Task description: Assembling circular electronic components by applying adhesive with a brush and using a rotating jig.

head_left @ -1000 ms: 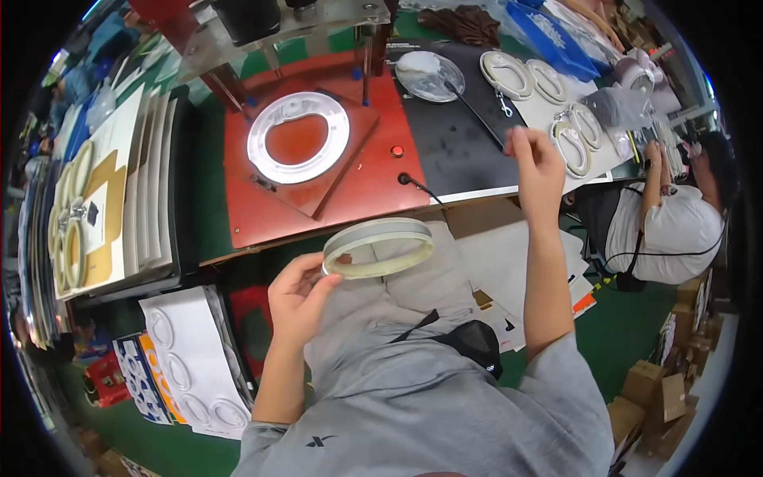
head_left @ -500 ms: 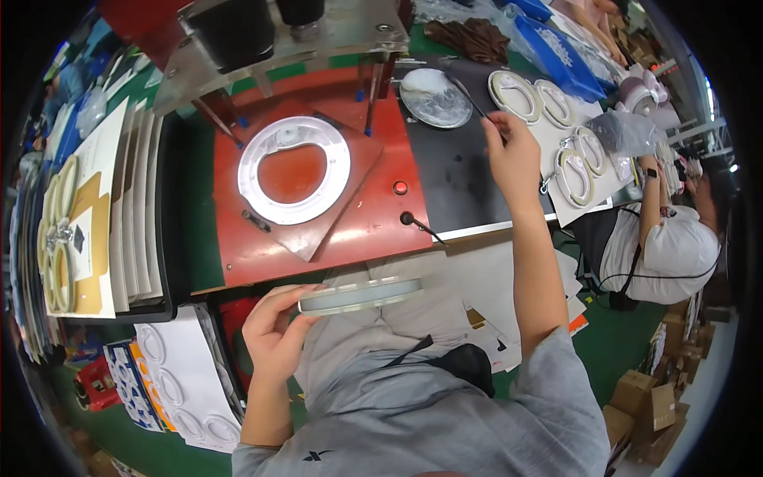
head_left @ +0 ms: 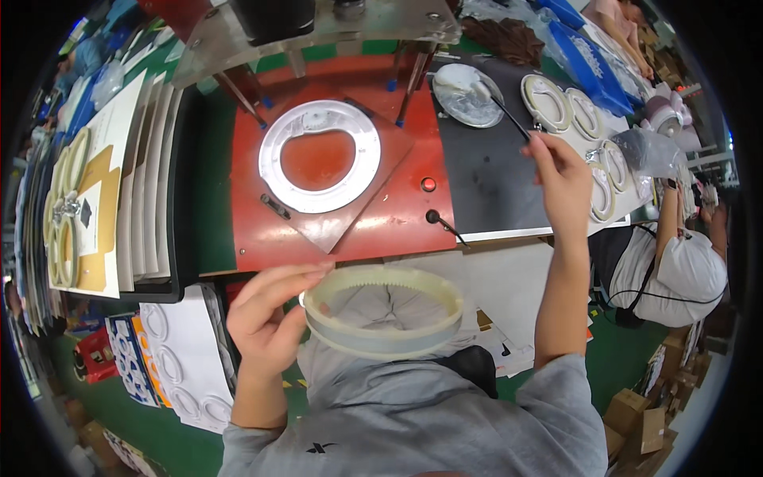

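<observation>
My left hand [head_left: 270,322] grips a translucent, pale yellowish plastic ring [head_left: 385,350] by its left side. The ring is held tilted over my lap, its open middle and toothed inner edge showing. My right hand [head_left: 561,171] pinches a thin dark stick, likely a brush [head_left: 513,119], whose far end reaches into a round shallow dish [head_left: 469,95] holding white, glossy stuff. In front of me a white ring-shaped part [head_left: 274,175] lies on a brownish plate [head_left: 334,230] on the red machine bed [head_left: 262,235].
Overhead stands a clear-topped press frame [head_left: 381,36] on metal posts. Several finished-looking rings [head_left: 544,103] lie on card at the right. Stacked card sheets [head_left: 119,199] stand in a black tray at the left. A person [head_left: 675,262] sits at the far right.
My left hand has tipped the ring from edge-on so its opening now shows. The view has shifted; my right hand still holds the stick at the dish.
</observation>
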Tool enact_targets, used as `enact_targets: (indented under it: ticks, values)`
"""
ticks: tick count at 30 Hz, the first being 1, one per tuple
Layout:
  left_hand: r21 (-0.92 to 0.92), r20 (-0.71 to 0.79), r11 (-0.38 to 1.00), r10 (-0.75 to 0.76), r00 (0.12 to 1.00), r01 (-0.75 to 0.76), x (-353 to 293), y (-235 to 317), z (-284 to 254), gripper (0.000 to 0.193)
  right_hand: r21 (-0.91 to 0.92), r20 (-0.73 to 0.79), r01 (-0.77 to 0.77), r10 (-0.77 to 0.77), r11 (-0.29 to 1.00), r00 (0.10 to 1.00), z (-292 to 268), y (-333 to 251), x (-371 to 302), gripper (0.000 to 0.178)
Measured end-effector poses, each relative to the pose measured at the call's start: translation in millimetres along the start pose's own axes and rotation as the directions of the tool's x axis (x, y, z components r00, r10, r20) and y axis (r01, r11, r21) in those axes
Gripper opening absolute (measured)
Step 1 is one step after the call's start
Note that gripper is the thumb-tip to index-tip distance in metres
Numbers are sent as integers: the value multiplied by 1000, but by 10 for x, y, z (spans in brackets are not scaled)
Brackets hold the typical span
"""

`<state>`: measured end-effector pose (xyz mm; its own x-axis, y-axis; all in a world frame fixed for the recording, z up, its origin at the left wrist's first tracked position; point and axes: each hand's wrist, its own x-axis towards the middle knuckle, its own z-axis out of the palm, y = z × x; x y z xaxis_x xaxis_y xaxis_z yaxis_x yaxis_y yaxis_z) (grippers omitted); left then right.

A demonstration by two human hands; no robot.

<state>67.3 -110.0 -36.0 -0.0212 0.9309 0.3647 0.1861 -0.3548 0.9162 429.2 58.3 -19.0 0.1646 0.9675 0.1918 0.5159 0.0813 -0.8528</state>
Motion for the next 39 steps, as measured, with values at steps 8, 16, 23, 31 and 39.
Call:
enact_targets:
  ticks: [8,16,23,31,39]
  values:
    - [132,68,913,381,922,-387,570,243,-57,31,519,342,-189,0,834,940,-374,-265,-641,24]
    - [53,46,868,492,869,-494,625,299,-1,32,397,379,126,-287,909,880,-304,-698,-837,20]
    - [105,17,902,420,907,-420,477,274,-35,33,251,459,422,-491,871,740,-57,-998,-751,27]
    - [23,-31,919,394,919,-393,384,252,-160,32,21,523,684,-591,730,614,-139,-1222,-781,24]
    - [292,428,728,480,765,-620,523,518,-105,31,-244,847,746,-239,620,475,-618,-1719,-754,18]
